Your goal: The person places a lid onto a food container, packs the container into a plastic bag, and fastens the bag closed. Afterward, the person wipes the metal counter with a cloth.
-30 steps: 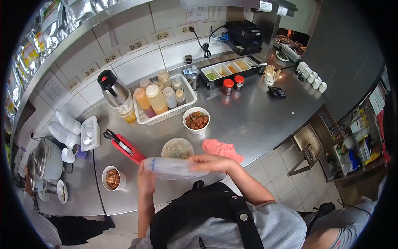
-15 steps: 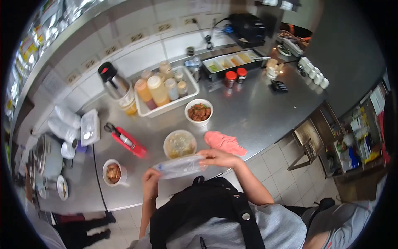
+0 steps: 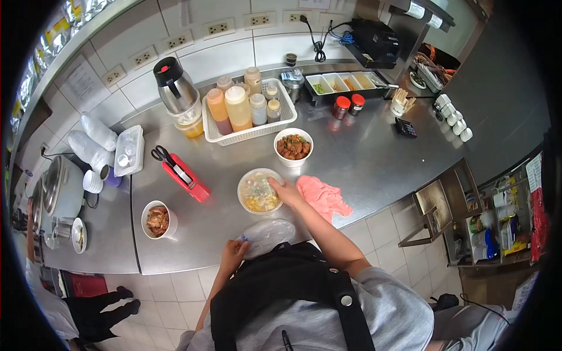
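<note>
At the counter's front edge, my left hand (image 3: 235, 251) pinches the edge of a clear plastic bag (image 3: 270, 235), which lies limp and partly spread in front of me. My right hand (image 3: 287, 193) grips the right rim of a round bowl (image 3: 252, 202) of pale, yellowish food. The bowl's top looks glossy; I cannot tell whether a clear lid covers it. A crumpled pink cloth (image 3: 323, 196) lies just right of that hand. Behind the bowl stands a white tub of browned meat pieces (image 3: 294, 147). Another white tub with meat (image 3: 158, 221) sits to the left.
A red holder with black scissors (image 3: 186, 178) lies left of the bowl. At the back are a basket of sauce bottles (image 3: 252, 136), a steel flask (image 3: 175, 90), red-lidded jars (image 3: 342, 107) and a condiment tray (image 3: 339, 88). Another person (image 3: 88, 310) stands at left.
My right hand has let go of the plastic bag and moved forward to the bowl's rim. The bag, still in my left hand, has dropped lower and gone slack.
</note>
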`<control>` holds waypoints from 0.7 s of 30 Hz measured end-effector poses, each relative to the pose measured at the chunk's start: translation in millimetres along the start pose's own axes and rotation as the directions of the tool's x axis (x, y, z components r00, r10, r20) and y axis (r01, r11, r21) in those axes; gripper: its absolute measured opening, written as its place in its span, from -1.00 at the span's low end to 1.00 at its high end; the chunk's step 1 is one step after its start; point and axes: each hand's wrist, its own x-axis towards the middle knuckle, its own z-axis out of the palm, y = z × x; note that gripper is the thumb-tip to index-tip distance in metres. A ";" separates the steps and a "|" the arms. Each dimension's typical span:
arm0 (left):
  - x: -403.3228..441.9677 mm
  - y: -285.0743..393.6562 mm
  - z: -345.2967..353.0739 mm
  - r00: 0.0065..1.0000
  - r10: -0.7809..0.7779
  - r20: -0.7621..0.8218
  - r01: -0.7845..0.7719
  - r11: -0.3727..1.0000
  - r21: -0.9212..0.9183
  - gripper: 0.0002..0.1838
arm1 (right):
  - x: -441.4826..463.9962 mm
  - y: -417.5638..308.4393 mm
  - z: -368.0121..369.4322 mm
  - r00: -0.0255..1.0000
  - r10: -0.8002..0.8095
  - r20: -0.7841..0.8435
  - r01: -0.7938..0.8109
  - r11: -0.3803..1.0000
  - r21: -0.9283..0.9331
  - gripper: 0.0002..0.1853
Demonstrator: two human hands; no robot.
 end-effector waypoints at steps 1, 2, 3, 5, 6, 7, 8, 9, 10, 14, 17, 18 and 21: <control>-0.9 1.4 0.1 0.999 0.051 -0.020 -0.050 0.998 0.030 -0.68 | 0.4 -1.9 -0.6 1.000 -0.008 -0.012 0.008 0.999 0.033 -0.24; -1.6 1.5 -0.3 0.998 0.056 -0.017 -0.055 0.998 0.030 -0.68 | 0.4 -3.4 -1.8 1.000 -0.009 -0.017 0.010 0.999 0.033 -0.24; -2.3 1.6 -0.7 0.998 0.054 -0.039 -0.054 0.999 0.011 -0.73 | -0.3 -4.0 -3.8 0.999 -0.019 0.035 0.017 0.998 0.052 -0.28; -1.6 5.1 -2.0 0.997 0.062 -0.051 -0.062 0.998 -0.008 -0.78 | -5.6 -8.3 -9.0 0.997 -0.030 0.074 0.025 0.997 0.073 -0.32; -2.4 6.0 -4.4 0.997 0.065 -0.046 -0.064 0.998 0.014 -0.81 | -10.0 -9.4 -8.4 0.997 -0.067 0.048 0.064 0.996 0.066 -0.35; -1.8 6.9 -7.1 0.997 0.068 -0.043 -0.067 0.997 0.037 -0.83 | -12.9 -10.7 -7.1 0.994 -0.106 0.022 0.105 0.993 0.058 -0.39; -0.9 5.6 -9.0 0.996 0.076 -0.039 -0.075 0.996 0.038 -0.83 | -15.5 -12.2 -6.3 0.994 -0.108 0.013 0.107 0.992 0.060 -0.39; -0.6 3.6 -10.7 0.997 0.069 -0.038 -0.068 0.997 0.045 -0.85 | -18.6 -13.2 -5.3 0.995 -0.102 0.018 0.101 0.992 0.080 -0.41; -0.2 4.9 -12.3 0.997 0.061 -0.037 -0.059 0.997 0.051 -0.86 | -21.1 -13.7 -4.4 0.995 -0.096 0.023 0.093 0.991 0.101 -0.42; 2.8 7.7 -16.2 0.998 0.058 -0.007 -0.057 0.996 0.075 -0.85 | -27.0 -12.0 0.7 0.989 -0.140 0.043 0.129 0.972 0.195 -0.44; 5.3 7.8 -16.5 0.996 0.091 -0.015 -0.089 0.991 0.103 -0.81 | -29.2 -6.2 3.5 0.973 -0.229 -0.018 0.226 0.944 0.241 -0.46; 4.3 9.3 -16.2 0.995 0.101 -0.007 -0.100 0.991 0.094 -0.77 | -28.7 -4.4 2.2 0.987 -0.160 0.014 0.149 0.944 0.294 -0.47; 3.1 5.1 -13.4 0.991 0.133 -0.002 -0.132 0.987 0.088 -0.62 | -49.9 -32.4 -10.2 0.996 -0.007 0.088 -0.034 0.889 0.457 -0.48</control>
